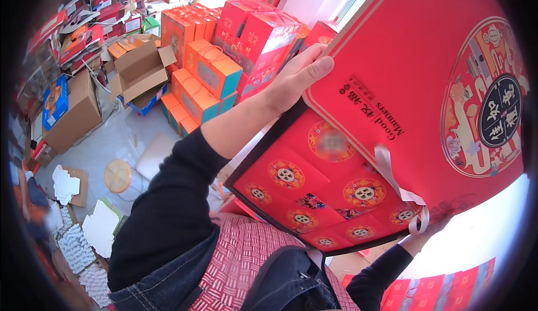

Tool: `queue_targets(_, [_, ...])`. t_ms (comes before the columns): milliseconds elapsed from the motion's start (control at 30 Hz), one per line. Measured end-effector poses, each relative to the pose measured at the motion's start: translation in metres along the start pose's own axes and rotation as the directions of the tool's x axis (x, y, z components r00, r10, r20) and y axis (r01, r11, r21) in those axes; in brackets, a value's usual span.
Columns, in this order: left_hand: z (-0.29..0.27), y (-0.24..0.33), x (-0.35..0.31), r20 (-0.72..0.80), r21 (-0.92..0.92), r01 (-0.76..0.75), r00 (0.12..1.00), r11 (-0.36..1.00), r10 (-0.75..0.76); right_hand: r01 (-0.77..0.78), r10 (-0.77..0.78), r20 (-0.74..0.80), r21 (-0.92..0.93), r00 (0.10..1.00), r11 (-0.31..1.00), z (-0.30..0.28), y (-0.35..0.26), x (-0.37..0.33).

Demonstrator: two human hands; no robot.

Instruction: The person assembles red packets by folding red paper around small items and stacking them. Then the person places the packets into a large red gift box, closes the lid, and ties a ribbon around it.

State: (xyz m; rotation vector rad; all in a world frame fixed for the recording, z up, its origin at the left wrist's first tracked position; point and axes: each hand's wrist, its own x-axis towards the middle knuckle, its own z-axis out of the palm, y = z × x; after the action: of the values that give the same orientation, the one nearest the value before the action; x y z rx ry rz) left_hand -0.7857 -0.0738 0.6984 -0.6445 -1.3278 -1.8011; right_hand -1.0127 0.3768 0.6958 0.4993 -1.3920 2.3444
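Observation:
A large red gift box (386, 115) fills the right side, tilted, its printed lid raised over a dark-edged tray. In the tray lie several red packets (286, 174) with round flowered labels. My left hand (302, 75) grips the lid at its upper left corner, thumb on the front, other fingers mostly hidden behind. Down at the lower right, my right hand (428, 232) holds the box by its edge, largely covered by it. A pale ribbon (400, 190) hangs from the lid across the tray.
Orange gift boxes (208, 70) and red gift boxes (258, 36) are stacked at the back. An open cardboard carton (140, 73) stands left of them. A round stool (117, 176) is on the floor. More red boxes (437, 291) line the lower right. Another person (42, 207) is at the far left.

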Motion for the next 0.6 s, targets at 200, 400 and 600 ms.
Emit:
queue_targets(200, [-0.008, -0.012, -0.037, -0.033, 0.0, 0.152, 0.988, 0.988, -0.152, 0.063, -0.059, 0.044, -0.101, 0.997, 0.993, -0.01, -0.003, -0.026])
queue_targets(400, [-0.043, -0.029, -0.105, -0.085, 0.106, 0.27, 0.961, 0.957, -0.262, -0.18, 0.118, 0.394, 0.123, 0.912, 0.976, -0.097, 0.065, -0.057])
queue_targets(600, [-0.056, -0.009, -0.067, 0.232, -0.275, 0.233, 0.958, 0.933, -0.17, -0.076, 0.077, 0.07, -0.018, 0.995, 0.997, -0.082, 0.011, -0.068])
